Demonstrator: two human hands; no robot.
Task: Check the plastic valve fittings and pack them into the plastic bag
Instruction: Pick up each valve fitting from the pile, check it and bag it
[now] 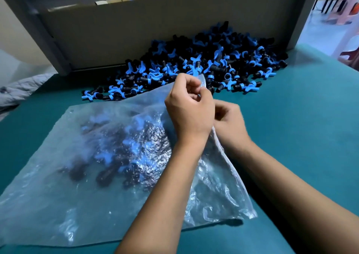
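Bag mouth held in both grips.
Left hand [189, 106] and right hand [229, 123] pinching zip-lock plastic bag [58, 185] rim; packed valve fittings [124, 150] inside; loose fittings pile [194, 65] at far bench [301, 127] edge.

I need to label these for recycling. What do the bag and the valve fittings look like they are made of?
Plastic bag: thin, soft, clear film, probably polyethylene; it wrinkles, glints and shows its contents.
Valve fittings: rigid moulded plastic, black bodies with blue winged handles, matte to slightly shiny. The exact resin cannot be told.
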